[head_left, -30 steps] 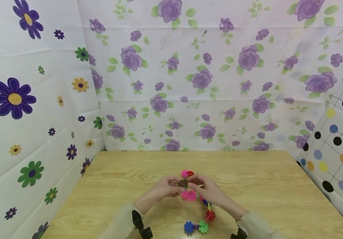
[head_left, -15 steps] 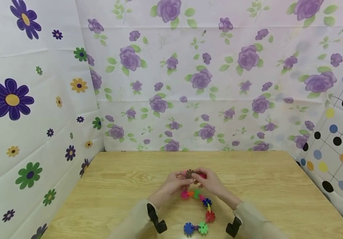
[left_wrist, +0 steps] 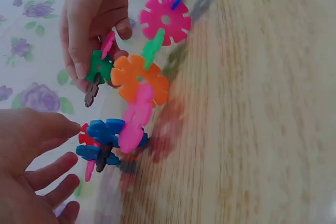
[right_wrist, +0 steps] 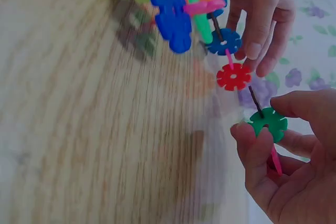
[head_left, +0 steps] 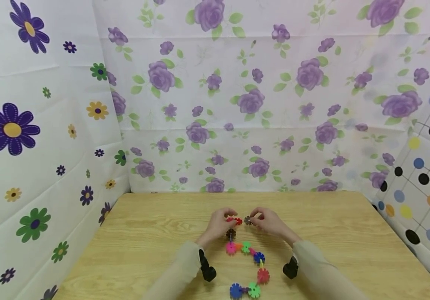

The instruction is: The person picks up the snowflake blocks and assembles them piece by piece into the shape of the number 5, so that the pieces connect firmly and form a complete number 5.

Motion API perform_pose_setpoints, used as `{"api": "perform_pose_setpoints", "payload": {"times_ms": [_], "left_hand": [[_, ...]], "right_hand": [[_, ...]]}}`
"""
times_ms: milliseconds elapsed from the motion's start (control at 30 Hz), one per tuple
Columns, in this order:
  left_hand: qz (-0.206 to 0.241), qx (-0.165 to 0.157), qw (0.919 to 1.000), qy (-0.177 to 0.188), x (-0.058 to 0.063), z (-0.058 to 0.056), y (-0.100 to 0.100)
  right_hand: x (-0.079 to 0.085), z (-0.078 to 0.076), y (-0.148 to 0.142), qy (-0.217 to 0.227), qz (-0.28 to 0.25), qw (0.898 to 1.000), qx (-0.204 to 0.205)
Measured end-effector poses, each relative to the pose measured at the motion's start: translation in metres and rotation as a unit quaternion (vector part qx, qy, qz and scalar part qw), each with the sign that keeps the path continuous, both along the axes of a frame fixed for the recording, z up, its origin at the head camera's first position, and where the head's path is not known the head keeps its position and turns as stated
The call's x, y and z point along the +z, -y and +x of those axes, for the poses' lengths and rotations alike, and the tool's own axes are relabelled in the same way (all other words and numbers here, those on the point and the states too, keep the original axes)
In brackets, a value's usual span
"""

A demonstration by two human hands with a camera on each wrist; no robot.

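A chain of notched plastic snowflake discs curves over the table, with a blue disc [head_left: 236, 291] at its near end and a red disc [head_left: 239, 221] at its far end. My left hand [head_left: 219, 225] is at that far end, fingers loosely spread. In the left wrist view its uppermost fingertip [left_wrist: 73, 128] seems to touch the red disc. Opposite, my right hand [head_left: 271, 224] pinches a green snowflake disc [right_wrist: 269, 124]. A brown disc [right_wrist: 255, 100] and a pink disc [right_wrist: 276, 158] are slotted into it. A small gap separates the brown disc from the chain's red one.
The wooden table [head_left: 155, 225] runs back to a flowered cloth [head_left: 218, 125]. Patterned cloths hang at left and right. The chain's middle, with a green disc [head_left: 246, 247] and a dark blue disc [head_left: 259, 258], lies between my forearms.
My hands were together around a brown disc and have moved apart. The right hand went slightly right with the small group of discs; the chain's far end now shows by my left hand.
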State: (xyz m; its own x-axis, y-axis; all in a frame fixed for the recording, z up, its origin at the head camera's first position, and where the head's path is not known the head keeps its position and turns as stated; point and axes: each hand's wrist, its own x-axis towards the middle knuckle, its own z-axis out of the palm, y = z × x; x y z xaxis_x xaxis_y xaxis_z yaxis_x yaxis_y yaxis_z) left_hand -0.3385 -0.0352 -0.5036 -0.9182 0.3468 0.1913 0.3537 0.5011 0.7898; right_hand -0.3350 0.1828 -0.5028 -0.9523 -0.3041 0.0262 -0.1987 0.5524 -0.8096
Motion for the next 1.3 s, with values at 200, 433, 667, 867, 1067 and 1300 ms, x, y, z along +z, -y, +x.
{"api": "perform_pose_setpoints", "payload": {"times_ms": [200, 433, 667, 867, 1067, 1300], "left_hand": [[-0.011, -0.015, 0.9997, 0.018, -0.001, -0.002, -0.005], [-0.046, 0.005, 0.9989, -0.008, 0.000, -0.003, -0.009], [-0.017, 0.023, 0.9994, -0.019, -0.005, 0.000, -0.012], [0.018, 0.042, 0.9989, -0.001, -0.010, 0.005, -0.014], [0.024, 0.056, 0.9981, -0.007, -0.009, 0.006, -0.014], [-0.005, 0.052, 0.9984, -0.024, -0.006, 0.007, -0.012]], "right_hand": [[-0.005, -0.005, 0.002, -0.007, 0.020, 1.000, 0.001], [-0.009, -0.006, 0.004, -0.012, 0.015, 1.000, 0.016], [-0.015, -0.005, 0.005, -0.008, -0.005, 0.999, 0.042], [-0.025, -0.002, 0.008, -0.048, -0.001, 0.998, 0.045], [-0.027, -0.002, 0.011, -0.077, 0.017, 0.997, 0.027], [-0.023, 0.000, 0.012, -0.120, 0.061, 0.991, 0.023]]}}
